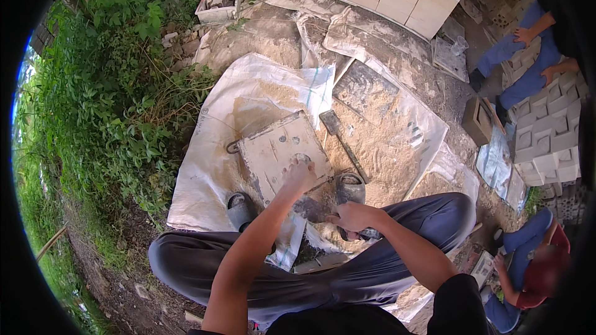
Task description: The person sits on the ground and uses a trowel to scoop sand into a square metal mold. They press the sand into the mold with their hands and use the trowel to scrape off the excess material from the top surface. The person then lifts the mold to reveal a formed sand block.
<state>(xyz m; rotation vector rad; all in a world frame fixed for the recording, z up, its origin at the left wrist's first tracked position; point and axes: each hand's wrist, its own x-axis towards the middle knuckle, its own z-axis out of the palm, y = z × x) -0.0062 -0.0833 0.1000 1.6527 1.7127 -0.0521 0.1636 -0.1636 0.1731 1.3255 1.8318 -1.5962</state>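
Note:
Between my feet a square, pale, dusty plate (pixel 273 147) with a metal loop handle lies on a white woven sheet (pixel 202 167). My left hand (pixel 299 177) rests on its near right part, fingers spread on the surface. A small grey patch shows at the fingertips; I cannot tell whether it is a separate piece. My right hand (pixel 359 216) is closed round the handle end of a trowel, its dark flat blade (pixel 314 209) lying by the plate's near edge. Dark slippers (pixel 239 209) are on my feet, one on either side.
A dark long-handled flat tool (pixel 343 144) lies on sandy powder (pixel 379 121) to the right. Green plants (pixel 124 87) crowd the left. A white box (pixel 218 5) stands far left. Two people sit at right near stacked pale blocks (pixel 546 130) and a wooden box (pixel 477 121).

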